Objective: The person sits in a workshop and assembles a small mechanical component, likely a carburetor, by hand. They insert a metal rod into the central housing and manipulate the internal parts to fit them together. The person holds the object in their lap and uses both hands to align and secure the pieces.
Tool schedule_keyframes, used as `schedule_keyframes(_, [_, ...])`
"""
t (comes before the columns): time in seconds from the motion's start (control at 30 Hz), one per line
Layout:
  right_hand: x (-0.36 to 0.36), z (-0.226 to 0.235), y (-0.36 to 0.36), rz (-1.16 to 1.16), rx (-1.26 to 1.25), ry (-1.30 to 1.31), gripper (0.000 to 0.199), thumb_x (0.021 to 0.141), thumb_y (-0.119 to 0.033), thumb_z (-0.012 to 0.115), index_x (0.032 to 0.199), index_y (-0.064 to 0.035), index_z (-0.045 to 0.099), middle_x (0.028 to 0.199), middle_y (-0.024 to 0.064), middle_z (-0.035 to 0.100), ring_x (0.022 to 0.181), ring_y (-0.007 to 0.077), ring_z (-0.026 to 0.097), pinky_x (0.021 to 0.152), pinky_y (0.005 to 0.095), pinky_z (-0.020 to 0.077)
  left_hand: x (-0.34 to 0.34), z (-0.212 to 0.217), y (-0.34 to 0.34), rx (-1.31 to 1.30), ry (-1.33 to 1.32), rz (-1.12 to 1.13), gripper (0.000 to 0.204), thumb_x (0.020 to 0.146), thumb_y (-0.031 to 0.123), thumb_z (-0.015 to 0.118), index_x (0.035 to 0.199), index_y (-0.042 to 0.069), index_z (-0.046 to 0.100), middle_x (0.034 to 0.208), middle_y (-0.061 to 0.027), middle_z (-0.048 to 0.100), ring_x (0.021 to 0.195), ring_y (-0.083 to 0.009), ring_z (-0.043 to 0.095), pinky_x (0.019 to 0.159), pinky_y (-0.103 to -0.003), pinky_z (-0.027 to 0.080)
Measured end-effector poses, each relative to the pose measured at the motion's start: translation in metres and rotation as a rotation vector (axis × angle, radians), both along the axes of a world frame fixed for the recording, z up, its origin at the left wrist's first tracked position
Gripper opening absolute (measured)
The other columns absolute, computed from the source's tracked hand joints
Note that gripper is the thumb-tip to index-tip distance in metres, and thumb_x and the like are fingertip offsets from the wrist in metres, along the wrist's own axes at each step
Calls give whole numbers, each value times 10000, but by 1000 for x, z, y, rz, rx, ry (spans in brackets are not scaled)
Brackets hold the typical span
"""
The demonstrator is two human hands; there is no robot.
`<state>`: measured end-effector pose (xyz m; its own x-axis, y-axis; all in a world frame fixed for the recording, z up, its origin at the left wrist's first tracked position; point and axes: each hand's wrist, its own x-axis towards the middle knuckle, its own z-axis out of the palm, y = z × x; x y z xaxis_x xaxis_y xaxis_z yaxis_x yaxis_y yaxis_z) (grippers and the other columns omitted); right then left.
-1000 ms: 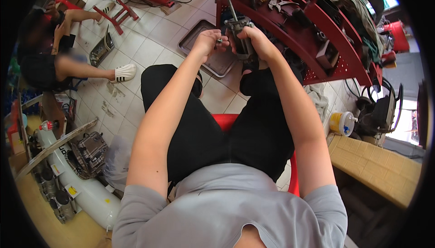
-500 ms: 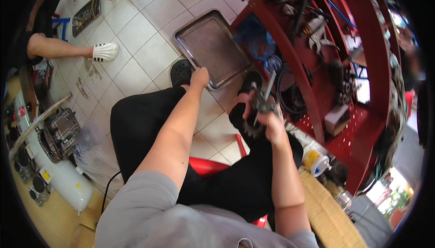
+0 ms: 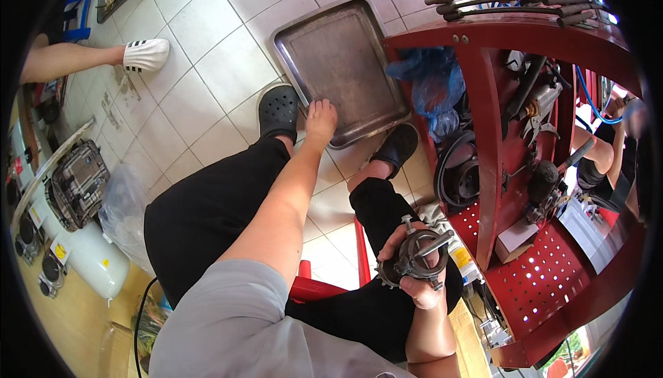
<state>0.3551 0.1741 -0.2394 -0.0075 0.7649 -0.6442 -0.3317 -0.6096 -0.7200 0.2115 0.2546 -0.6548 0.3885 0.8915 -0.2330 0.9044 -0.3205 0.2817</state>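
My left hand [image 3: 321, 124] reaches down to the near left edge of a shallow metal tray [image 3: 349, 74] on the floor. Its fingers are stretched out over the rim, and it holds nothing that I can see. Over my right thigh, my right hand [image 3: 423, 294] is wrapped round a ring-shaped metal tool with screws and a bar [image 3: 414, 253]. My fingers and thumb grip its ring, and the bar points up and to the right. What the tool is for cannot be told.
To the right stands a red metal rack [image 3: 483, 150] with tools and parts. Hoses [image 3: 518, 1] lie on its top. A blue plastic bag [image 3: 442, 95] hangs beside the tray. A white tank [image 3: 97, 264] is at left. Another person's leg [image 3: 69, 62] extends in at upper left.
The view has shifted. My right hand has brought the ring-shaped tool back toward my body. The left hand's fingers, curled at the tray's rim before, are now stretched out.
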Motion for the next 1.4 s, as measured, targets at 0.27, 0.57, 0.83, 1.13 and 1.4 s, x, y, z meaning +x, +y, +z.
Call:
schedule_keyframes(0.27, [6, -2, -1, -26, 34, -23, 562, 618, -212, 689, 1086, 47, 517, 1042, 151, 551, 851, 201, 605, 709, 329, 504, 13, -2, -35, -10, 36, -113, 283, 876, 160, 482, 1055, 13, 646, 1051, -137, 576, 1087, -307, 502, 1045, -429, 330])
schedule_keyframes(0.57, [6, 3, -8, -69, 76, -18, 733, 646, -178, 683, 1280, 60, 400, 1059, 149, 561, 857, 183, 596, 646, 286, 527, 11, 14, -46, -154, -71, -185, 227, 841, 177, 529, 958, 59, 682, 1049, -122, 612, 1108, -313, 518, 1008, -450, 351])
schedule_keyframes(0.83, [-3, 28, -14, -124, 218, -91, 717, 636, -258, 694, 1239, 29, 435, 993, 146, 573, 844, 184, 607, 673, 300, 513, -3, 98, 83, -98, -454, 762, 297, 863, 323, 597, 877, 52, 718, 880, -187, 692, 872, -380, 652, 778, -481, 502])
schedule_keyframes(1.13, [-39, 60, -30, -105, 534, 41, 669, 596, -277, 645, 1170, 40, 512, 1012, 112, 584, 858, 189, 608, 776, 334, 491, 25, 321, 97, -308, -1089, 402, 532, 911, 514, 557, 912, -1, 688, 841, -156, 705, 817, -300, 682, 729, -399, 511])
schedule_keyframes(1.4, [-53, 145, -94, 219, 780, 65, 746, 621, -338, 703, 1244, 5, 477, 1099, 200, 586, 760, 230, 615, 693, 343, 499, -87, 520, -78, -551, -1649, -401, 545, 948, 399, 571, 1294, -14, 489, 1214, -160, 585, 1149, -231, 550, 977, -356, 416])
